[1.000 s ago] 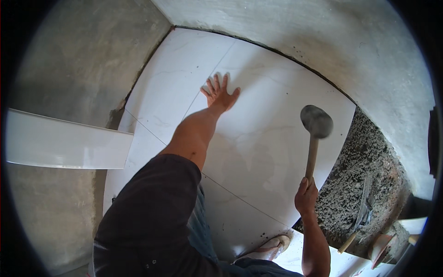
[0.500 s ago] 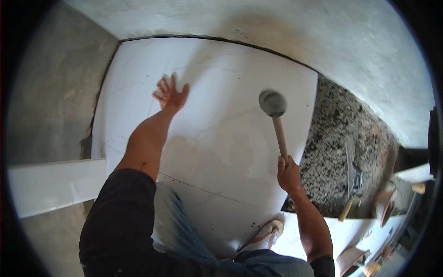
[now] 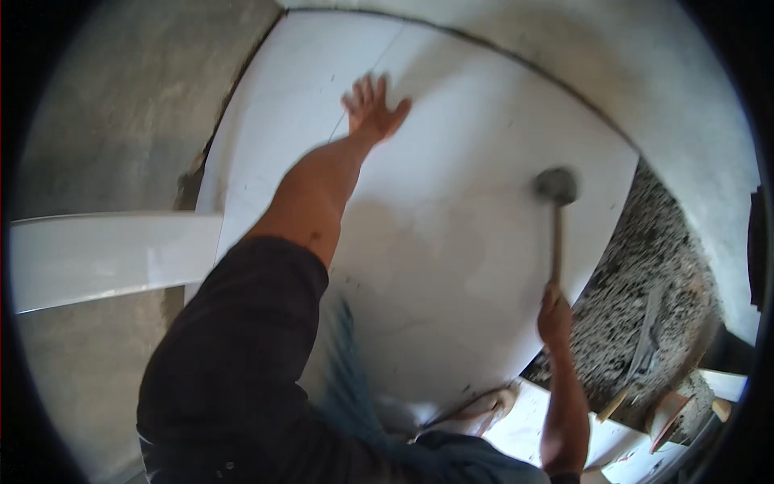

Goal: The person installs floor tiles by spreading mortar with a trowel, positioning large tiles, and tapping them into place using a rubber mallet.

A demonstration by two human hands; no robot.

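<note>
My right hand [image 3: 555, 320] grips the wooden handle of a rubber mallet [image 3: 556, 187], whose dark round head is over the right part of a large white tile [image 3: 451, 274]. The mallet head is smeared by motion, and I cannot tell whether it touches the tile. My left hand [image 3: 374, 111] has its fingers spread on the tile's far left part, with nothing in it. Faint grey veins and a thin dark line cross the glossy surface.
Rough grey mortar [image 3: 645, 242] lies right of the tile, with a trowel [image 3: 642, 351] on it. Grey walls [image 3: 121, 105] border the far and left sides. A white ledge [image 3: 113, 254] juts in from the left. My sandalled foot [image 3: 484, 407] rests near the tile's lower edge.
The view has shifted, so the tile and both hands appear farther right. The mallet's handle now stands more upright in the picture. My left hand stays spread on the tile.
</note>
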